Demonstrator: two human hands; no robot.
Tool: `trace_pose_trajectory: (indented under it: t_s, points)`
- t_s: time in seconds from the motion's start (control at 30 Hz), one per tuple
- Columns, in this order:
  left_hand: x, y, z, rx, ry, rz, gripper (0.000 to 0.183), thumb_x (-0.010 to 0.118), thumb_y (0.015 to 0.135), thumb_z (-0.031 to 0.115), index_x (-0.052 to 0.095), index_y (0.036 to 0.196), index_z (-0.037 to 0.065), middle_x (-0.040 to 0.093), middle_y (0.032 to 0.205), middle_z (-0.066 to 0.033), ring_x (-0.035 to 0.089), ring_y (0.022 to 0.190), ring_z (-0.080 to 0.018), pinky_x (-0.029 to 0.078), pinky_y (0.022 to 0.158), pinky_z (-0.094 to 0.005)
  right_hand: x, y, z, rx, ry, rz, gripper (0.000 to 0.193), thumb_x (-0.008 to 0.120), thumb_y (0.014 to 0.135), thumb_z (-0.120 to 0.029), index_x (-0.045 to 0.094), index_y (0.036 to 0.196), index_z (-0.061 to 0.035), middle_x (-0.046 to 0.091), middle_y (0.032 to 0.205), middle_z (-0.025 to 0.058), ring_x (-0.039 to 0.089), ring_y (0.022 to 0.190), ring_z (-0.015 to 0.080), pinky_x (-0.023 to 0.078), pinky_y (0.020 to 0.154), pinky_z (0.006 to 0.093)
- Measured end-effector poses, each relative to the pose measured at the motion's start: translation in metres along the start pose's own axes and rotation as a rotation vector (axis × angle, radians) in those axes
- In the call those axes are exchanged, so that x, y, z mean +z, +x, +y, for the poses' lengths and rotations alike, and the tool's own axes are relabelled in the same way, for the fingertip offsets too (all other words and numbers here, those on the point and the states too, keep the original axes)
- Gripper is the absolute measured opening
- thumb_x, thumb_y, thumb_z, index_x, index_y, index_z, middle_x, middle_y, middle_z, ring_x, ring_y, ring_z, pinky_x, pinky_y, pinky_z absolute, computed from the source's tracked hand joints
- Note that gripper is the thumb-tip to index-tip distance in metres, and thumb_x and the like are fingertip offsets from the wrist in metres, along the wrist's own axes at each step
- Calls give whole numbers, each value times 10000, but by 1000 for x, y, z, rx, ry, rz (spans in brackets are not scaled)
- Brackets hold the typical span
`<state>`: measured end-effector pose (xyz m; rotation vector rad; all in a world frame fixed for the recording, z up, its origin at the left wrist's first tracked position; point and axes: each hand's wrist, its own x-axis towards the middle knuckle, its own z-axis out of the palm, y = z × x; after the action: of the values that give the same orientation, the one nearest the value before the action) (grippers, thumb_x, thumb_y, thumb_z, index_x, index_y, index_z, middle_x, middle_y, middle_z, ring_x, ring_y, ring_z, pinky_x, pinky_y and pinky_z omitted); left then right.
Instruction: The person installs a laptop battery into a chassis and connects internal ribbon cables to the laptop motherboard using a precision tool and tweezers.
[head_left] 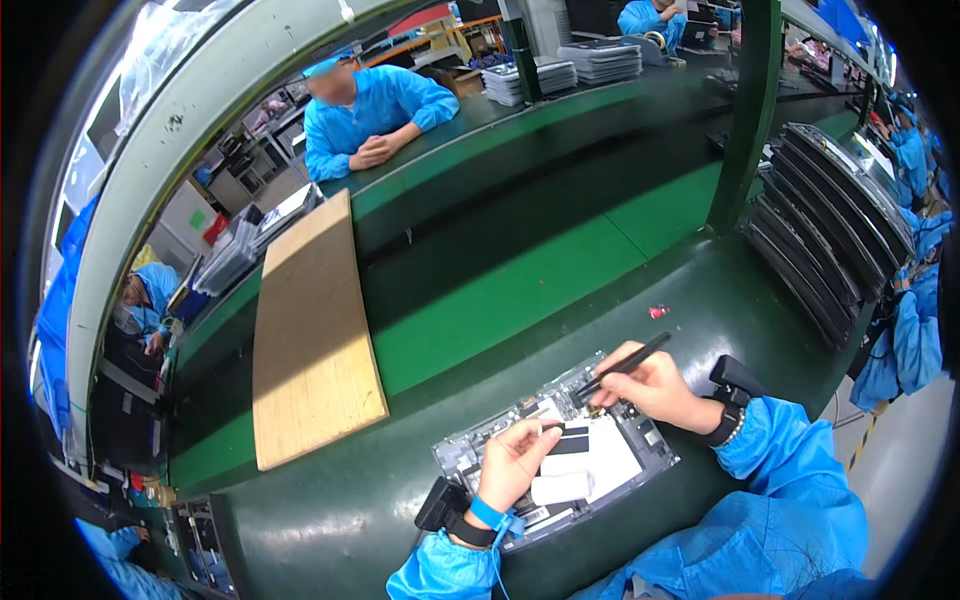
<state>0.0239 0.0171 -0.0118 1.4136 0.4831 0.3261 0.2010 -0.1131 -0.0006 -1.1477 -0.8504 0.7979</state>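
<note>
An opened laptop chassis (655,440) with bare inner parts lies on the green bench in front of me. My left hand (512,462) is over its left half, thumb and fingers pinched together at a small piece I cannot make out. In my right hand (650,388) is a slim black tool (640,354) that looks like tweezers, its lower end pointing down at the chassis's far edge. Beside my left fingertips are black strips (572,441) on a white sheet (612,458). A white roll-like piece (561,488) lies nearer to me on the chassis.
A wooden board (310,340) lies across the bench at the left. Stacked dark panels (825,230) stand at the right beside a green post (745,120). A small red item (658,311) lies beyond my right hand. Across the bench sits a person in blue (375,110).
</note>
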Motion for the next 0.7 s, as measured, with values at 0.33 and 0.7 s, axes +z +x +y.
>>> trace_pose_trajectory:
  t_s: [0.33,0.7]
  points:
    - [-1,-3,-10,15,200,14,93,632,823,83,623,865,1,605,764,8,520,692,-36,431,605,-185,5,-4,6,101,-33,-208,156,529,879,-72,514,1001,26,570,925,96,630,859,198,524,707,262]
    - [2,-2,-5,24,235,30,95,630,826,94,621,859,5,595,733,29,497,649,-16,408,574,-164,5,-6,5,-2,-248,-173,138,569,857,-89,562,945,17,598,862,79,621,809,149,501,668,245]
